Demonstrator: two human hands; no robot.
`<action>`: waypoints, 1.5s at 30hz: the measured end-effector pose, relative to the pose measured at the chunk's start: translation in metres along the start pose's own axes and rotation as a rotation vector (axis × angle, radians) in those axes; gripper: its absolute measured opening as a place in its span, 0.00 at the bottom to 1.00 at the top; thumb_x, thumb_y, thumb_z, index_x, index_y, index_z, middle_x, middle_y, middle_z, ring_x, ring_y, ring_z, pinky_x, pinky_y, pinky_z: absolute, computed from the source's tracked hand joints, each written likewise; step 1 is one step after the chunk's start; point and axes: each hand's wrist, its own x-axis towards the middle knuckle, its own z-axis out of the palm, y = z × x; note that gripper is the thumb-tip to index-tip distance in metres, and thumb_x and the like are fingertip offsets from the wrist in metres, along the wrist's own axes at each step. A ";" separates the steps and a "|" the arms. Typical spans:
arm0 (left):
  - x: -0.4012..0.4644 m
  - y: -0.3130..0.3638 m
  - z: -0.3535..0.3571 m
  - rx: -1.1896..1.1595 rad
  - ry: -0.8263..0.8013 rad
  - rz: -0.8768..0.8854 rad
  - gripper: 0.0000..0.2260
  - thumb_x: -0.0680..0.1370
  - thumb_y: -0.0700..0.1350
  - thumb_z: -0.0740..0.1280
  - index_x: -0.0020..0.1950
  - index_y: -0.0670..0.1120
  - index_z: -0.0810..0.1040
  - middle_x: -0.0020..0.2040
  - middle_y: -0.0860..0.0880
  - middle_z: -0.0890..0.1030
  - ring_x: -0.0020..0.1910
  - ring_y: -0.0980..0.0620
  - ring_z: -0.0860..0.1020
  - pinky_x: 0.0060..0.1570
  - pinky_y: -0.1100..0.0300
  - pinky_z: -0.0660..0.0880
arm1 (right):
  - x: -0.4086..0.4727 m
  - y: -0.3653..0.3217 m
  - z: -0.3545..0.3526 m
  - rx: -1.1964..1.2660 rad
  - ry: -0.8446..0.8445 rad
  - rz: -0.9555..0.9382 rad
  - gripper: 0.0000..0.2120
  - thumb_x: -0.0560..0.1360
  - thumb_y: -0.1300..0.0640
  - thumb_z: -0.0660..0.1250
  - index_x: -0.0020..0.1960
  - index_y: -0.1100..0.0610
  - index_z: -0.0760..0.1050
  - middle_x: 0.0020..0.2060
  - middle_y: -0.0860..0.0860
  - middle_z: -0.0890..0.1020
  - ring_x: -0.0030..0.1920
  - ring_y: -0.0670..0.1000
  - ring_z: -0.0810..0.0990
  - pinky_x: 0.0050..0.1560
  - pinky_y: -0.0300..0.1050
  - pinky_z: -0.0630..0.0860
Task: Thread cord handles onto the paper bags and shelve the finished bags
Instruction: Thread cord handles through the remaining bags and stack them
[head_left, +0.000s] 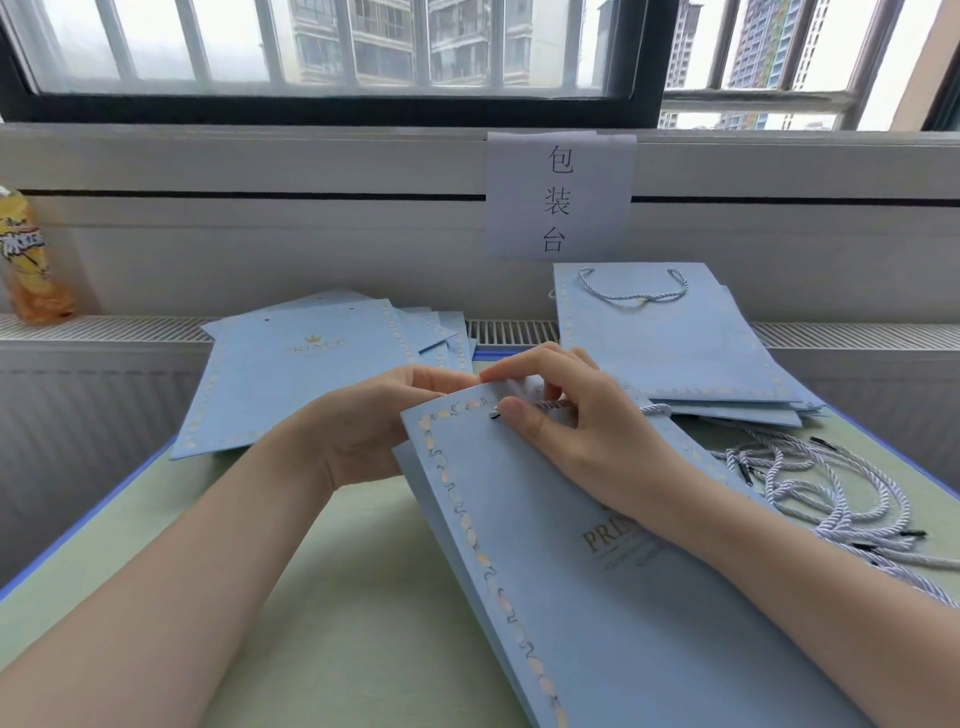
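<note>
A flat blue paper bag (597, 561) is held tilted over the table (337, 597), its long axis running away from the viewer, top edge farthest. A cord (545, 405) is pinched by the right hand (561, 421) right at a punched hole near that edge. The edge is gripped from behind by the left hand (363, 421). Loose cords (831, 499) lie right.

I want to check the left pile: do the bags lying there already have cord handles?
No, the left pile shows only bare punched holes, while the right pile carries a cord handle.
</note>
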 end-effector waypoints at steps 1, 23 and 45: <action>-0.001 0.001 0.001 0.010 0.003 -0.007 0.19 0.63 0.45 0.79 0.51 0.40 0.83 0.43 0.42 0.83 0.38 0.47 0.82 0.37 0.58 0.79 | 0.000 0.000 -0.001 0.018 -0.009 0.008 0.07 0.76 0.54 0.67 0.54 0.47 0.76 0.41 0.27 0.73 0.46 0.34 0.68 0.47 0.26 0.64; -0.009 0.013 -0.001 0.126 0.151 -0.025 0.06 0.65 0.37 0.64 0.40 0.44 0.78 0.36 0.46 0.79 0.29 0.52 0.78 0.27 0.63 0.73 | 0.008 0.016 -0.032 -0.562 0.057 -0.323 0.17 0.78 0.48 0.56 0.40 0.59 0.73 0.36 0.51 0.75 0.33 0.55 0.72 0.36 0.47 0.71; 0.009 0.000 0.020 1.266 0.468 -0.380 0.20 0.80 0.59 0.56 0.33 0.48 0.66 0.28 0.53 0.67 0.28 0.55 0.67 0.34 0.60 0.63 | 0.019 0.022 -0.057 0.306 0.287 0.351 0.18 0.78 0.73 0.54 0.49 0.57 0.79 0.36 0.50 0.80 0.37 0.45 0.81 0.43 0.36 0.78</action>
